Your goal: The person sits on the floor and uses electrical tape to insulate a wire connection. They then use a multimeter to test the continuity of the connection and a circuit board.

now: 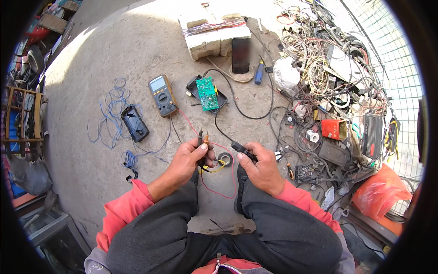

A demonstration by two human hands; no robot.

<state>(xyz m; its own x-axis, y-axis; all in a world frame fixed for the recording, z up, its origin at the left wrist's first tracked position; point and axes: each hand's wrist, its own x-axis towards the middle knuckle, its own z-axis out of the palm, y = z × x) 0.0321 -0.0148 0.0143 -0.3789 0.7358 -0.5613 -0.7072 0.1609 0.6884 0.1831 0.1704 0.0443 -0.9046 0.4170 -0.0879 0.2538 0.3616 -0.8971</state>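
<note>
My left hand (195, 159) is closed around two test probes (204, 141), one black, one orange, pointing up, with red and yellow wires near it. My right hand (259, 166) grips a black connector (238, 147) on a cable from the open black case (219, 100) holding a green circuit board (205, 93). A multimeter (159, 96) lies behind my left hand, leads attached. A black tape roll (224, 160) lies between my hands. An empty black housing (135, 123) and tangled blue wire (109, 121) lie at left.
A phone (240, 54) leans on a white block (200, 45) at the back. A blue-handled screwdriver (259, 73) lies beside it. At right are heaped cables (319, 59), scrap electronics, a red box (333, 130) and an orange bag (378, 192). A wooden rack (23, 114) stands far left.
</note>
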